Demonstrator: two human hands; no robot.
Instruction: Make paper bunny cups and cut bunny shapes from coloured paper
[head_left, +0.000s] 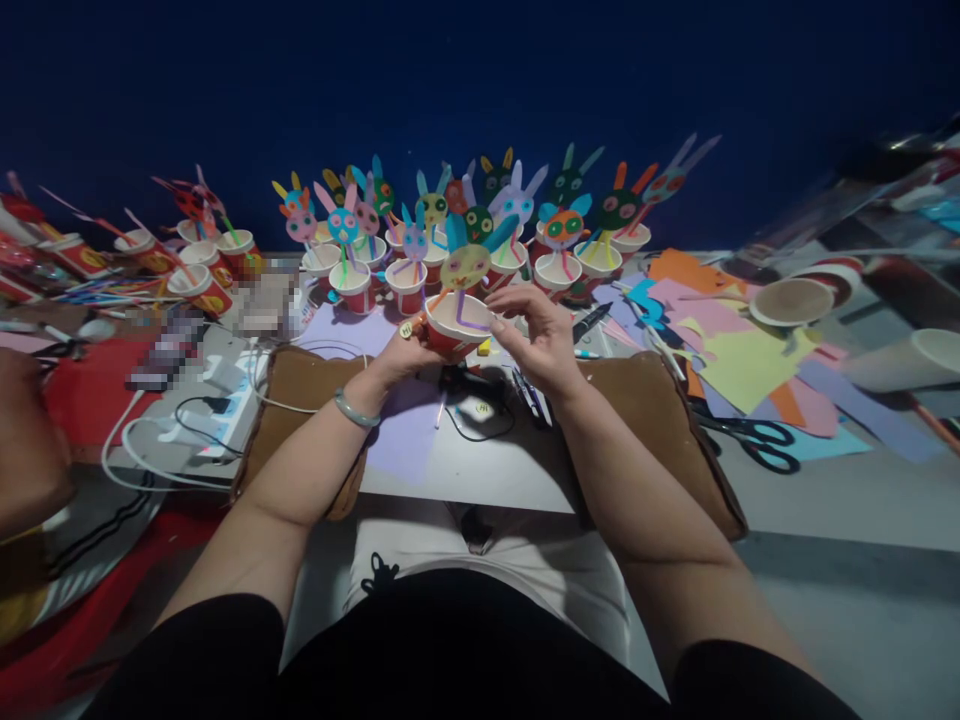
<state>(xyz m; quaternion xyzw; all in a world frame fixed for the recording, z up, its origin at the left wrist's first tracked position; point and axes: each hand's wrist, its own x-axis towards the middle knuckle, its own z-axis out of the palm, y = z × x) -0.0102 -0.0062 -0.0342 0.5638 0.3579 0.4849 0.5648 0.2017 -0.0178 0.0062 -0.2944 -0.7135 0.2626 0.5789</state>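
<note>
My left hand (405, 358) is wrapped around a red and white paper cup (454, 342), held upright over the table. A yellow paper rabbit face (465, 268) with blue-green ears rises from this cup on a purple bent strip. A round "Hi" sticker (406, 329) shows by my left fingertips. At the cup's right side, my right hand (538, 338) has its fingers curved and apart. Its fingertips are close to the rim; whether they touch it I cannot tell. Below lie a black cable and another "Hi" sticker (481, 408).
Several finished rabbit cups (352, 290) stand behind. Scissors (757, 440) and coloured paper scraps (750, 365) lie right; a power strip (225, 400) with white cables lies left. Brown pads (660, 430) rest under my forearms. Another person's arm (26, 440) is at far left.
</note>
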